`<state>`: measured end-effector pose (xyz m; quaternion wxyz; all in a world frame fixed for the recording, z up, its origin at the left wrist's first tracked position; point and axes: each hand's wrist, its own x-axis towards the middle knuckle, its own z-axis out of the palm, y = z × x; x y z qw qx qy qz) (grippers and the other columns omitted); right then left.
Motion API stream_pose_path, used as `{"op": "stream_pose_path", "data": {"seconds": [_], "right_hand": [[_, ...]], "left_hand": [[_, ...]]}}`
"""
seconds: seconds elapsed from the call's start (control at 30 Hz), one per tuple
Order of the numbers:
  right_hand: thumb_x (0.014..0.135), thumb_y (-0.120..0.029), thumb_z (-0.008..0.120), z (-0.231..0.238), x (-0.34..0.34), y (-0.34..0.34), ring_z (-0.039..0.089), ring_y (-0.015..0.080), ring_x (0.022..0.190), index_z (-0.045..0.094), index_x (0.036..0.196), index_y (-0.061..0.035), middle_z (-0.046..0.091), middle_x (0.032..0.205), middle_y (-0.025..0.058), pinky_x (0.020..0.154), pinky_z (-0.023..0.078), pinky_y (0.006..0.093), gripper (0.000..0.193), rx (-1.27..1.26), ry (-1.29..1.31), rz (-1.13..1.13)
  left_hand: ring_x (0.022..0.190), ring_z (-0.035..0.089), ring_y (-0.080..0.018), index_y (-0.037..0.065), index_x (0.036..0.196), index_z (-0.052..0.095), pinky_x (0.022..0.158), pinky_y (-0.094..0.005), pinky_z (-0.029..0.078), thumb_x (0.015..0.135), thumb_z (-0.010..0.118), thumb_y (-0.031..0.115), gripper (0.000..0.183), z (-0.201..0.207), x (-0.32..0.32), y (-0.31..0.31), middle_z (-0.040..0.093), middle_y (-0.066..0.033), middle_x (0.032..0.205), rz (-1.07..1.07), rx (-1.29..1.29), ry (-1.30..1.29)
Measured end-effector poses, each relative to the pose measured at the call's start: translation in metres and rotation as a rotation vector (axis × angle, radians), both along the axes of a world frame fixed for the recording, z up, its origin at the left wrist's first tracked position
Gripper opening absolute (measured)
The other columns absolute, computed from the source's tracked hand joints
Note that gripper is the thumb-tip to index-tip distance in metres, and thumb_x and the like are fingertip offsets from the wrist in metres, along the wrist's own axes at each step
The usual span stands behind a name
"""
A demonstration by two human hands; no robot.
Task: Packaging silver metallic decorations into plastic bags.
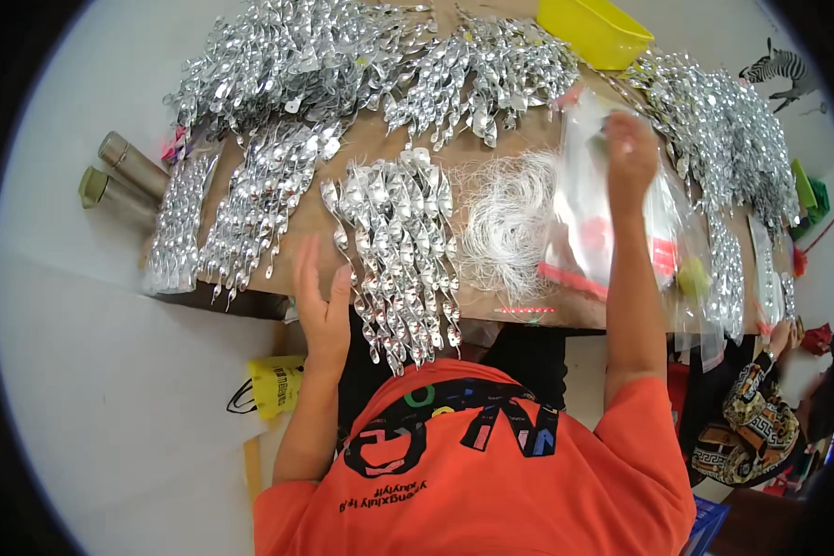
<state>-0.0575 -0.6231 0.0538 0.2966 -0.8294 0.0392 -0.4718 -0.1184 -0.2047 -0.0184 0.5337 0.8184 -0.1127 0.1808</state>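
1. A person in an orange shirt (pixel 519 482) sits or stands at a brown table (pixel 315 208), both bare hands over its near side.
2. The left hand (pixel 322 315) is at the near edge, fingers straight and pointing away from the body, thumb spread wide. It appears to hold nothing.
3. Just to its right hangs the central bunch (pixel 400 250) of silver spirals, lying on the table with its lower ends over the edge; whether the thumb touches it, one cannot tell.
4. The right hand (pixel 630 153) reaches farther out, over the upper part of the clear bags (pixel 584 232). Its fingers look bent inward — blurred, so whether they grip anything cannot be told.
5. The bags, banded in red near their lower ends, lie beside a loose coil of white string (pixel 510 227), which sits between them and the central bunch.
6. More spirals crowd the table: a broad heap (pixel 287 65) at far left, others along the back and right. A yellow basin (pixel 593 32) stands at the far edge.
7. At right, a second person's patterned sleeve (pixel 755 403) shows — two flasks (pixel 125 185) stand at left.
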Motion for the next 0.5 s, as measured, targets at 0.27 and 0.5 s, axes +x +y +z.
{"op": "stream_pose_path", "data": {"seconds": [0.27,0.5], "right_hand": [[0.092,0.002,0.054,0.087,-0.085,0.082,0.061,0.0159,0.087,0.061,0.103,0.0018,0.064,0.098,0.0102,0.079,0.05,0.0284,0.013,0.279,-0.42,0.492],[0.092,-0.002,0.055,0.126,-0.106,0.098,0.06,0.0151,0.077,0.059,0.102,0.0055,0.062,0.085,0.0098,0.073,0.049,0.0279,0.013,0.255,-0.086,0.707]], "left_hand": [[0.13,0.041,-0.0337,-0.005,0.134,0.045,0.109,-0.0411,0.028,0.09,0.061,0.016,0.051,0.032,-0.005,-0.03,0.046,-0.0202,0.137,-0.179,-0.023,-0.087],[0.133,0.038,-0.0356,-0.002,0.135,0.045,0.11,-0.0438,0.027,0.084,0.069,0.025,0.063,0.108,-0.002,-0.048,0.046,-0.0194,0.139,-0.31,-0.045,-0.376]]}}
